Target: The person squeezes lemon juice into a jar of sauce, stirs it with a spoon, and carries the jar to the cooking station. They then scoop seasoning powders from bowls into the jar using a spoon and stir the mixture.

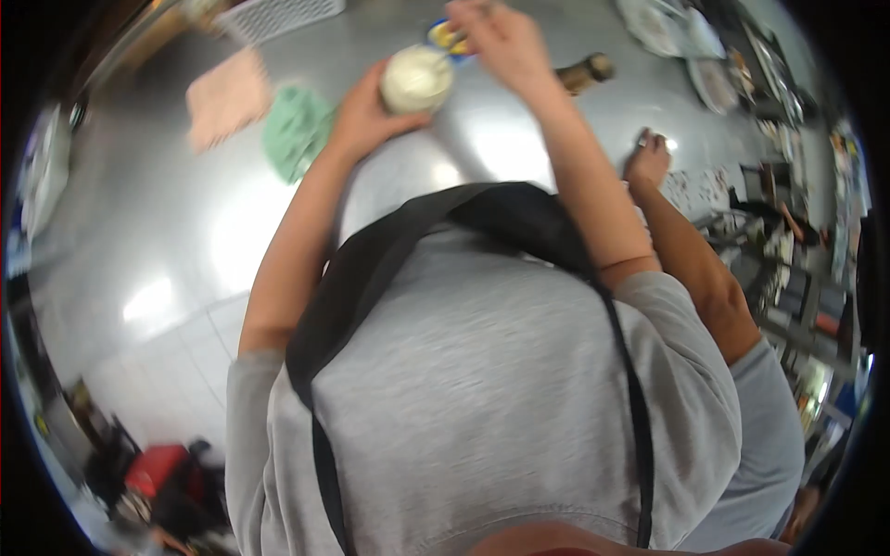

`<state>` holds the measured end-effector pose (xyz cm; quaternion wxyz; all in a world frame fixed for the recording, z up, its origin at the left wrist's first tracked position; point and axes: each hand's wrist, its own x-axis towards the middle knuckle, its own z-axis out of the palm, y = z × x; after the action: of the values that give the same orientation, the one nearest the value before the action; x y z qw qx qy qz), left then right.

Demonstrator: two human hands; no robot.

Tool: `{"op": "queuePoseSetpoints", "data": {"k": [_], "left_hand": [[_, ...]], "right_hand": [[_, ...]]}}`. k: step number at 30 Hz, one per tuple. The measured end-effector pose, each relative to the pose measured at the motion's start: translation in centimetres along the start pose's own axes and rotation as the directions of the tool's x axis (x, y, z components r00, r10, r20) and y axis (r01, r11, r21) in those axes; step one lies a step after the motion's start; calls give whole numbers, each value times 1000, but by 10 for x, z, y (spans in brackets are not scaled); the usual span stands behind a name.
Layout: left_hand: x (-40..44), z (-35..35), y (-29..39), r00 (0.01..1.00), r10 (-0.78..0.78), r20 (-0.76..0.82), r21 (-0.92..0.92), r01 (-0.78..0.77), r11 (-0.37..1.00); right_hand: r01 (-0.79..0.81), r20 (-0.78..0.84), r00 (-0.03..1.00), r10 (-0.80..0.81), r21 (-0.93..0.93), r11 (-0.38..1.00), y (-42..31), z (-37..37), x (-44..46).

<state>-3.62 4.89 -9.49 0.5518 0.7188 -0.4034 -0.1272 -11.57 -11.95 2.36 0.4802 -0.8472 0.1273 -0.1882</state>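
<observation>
Across a shiny metal table (148,222), your left hand (367,113) is clasped around an open jar (416,82).

At the far middle of the surface, the jar holds something pale and creamy, with your left fingers and thumb wrapped about its side. Your right hand (501,46) is apart from the left, raised farther off and to the right, its fingers bent together near a round blue-and-yellow item (449,37); blur hides whether it grips anything. Left of the jar lie a crumpled green cloth (295,134) and a pink cloth (227,97), with a white basket (283,17) beyond. Right of your right forearm is a brown object (586,74); nearer, another person's hand (649,162) rests on the table.
</observation>
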Motion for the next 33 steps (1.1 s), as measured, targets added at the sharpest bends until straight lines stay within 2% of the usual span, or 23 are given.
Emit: {"op": "queuePoseSetpoints", "data": {"k": [1,3,5,11,13,15,17,18,20,21,23,24,27,29,30,33], "left_hand": [[-1,-4,9,1000,-16,-11,48,16,999],[-1,-6,10,999,-24,-23,49,25,998],[-4,-7,16,1000,-23,-14,65,24,998],[-4,-4,14,998,-19,-55,61,23,998],[-4,-1,13,997,-8,-72,98,15,995],[-3,1,9,996,-1,-91,140,13,990],[-4,2,5,994,57,-95,283,-28,959],[-3,-1,3,993,51,-103,284,-20,959],[-1,-5,-3,986,156,-63,214,-140,967],[-2,-8,-1,986,151,-65,214,-134,968],[-1,-11,7,996,-36,83,68,31,997],[-1,-11,8,996,-38,78,66,33,997],[-6,-5,9,996,-87,32,28,86,996],[-4,0,3,993,-23,-115,119,37,992],[-3,-1,3,992,-23,-122,118,38,992],[-4,1,3,989,44,-144,217,-12,976]], "right_hand": [[-16,-4,1000,16,-12,1000,1,1,2],[-5,151,988,14,-60,998,10,14,2],[0,227,974,27,-116,993,9,13,-1],[-41,82,996,44,-29,999,-5,-4,3],[-25,196,980,40,-77,997,9,12,-3],[-16,234,971,43,-114,993,9,12,-4],[-21,176,984,37,-92,996,-4,-1,-1],[-33,135,990,42,-69,997,-9,-10,2],[-47,91,995,48,-19,999,-14,-14,4],[-43,109,993,44,-19,999,-10,-7,3],[-20,224,974,37,-81,997,4,15,-3],[-7,251,967,35,-111,994,3,20,-3],[-13,211,977,38,-117,993,-10,7,5],[-39,149,988,49,-69,997,-17,-6,9],[-46,136,989,52,-44,998,-17,-5,9],[-13,247,968,35,-93,996,0,23,2]]}}
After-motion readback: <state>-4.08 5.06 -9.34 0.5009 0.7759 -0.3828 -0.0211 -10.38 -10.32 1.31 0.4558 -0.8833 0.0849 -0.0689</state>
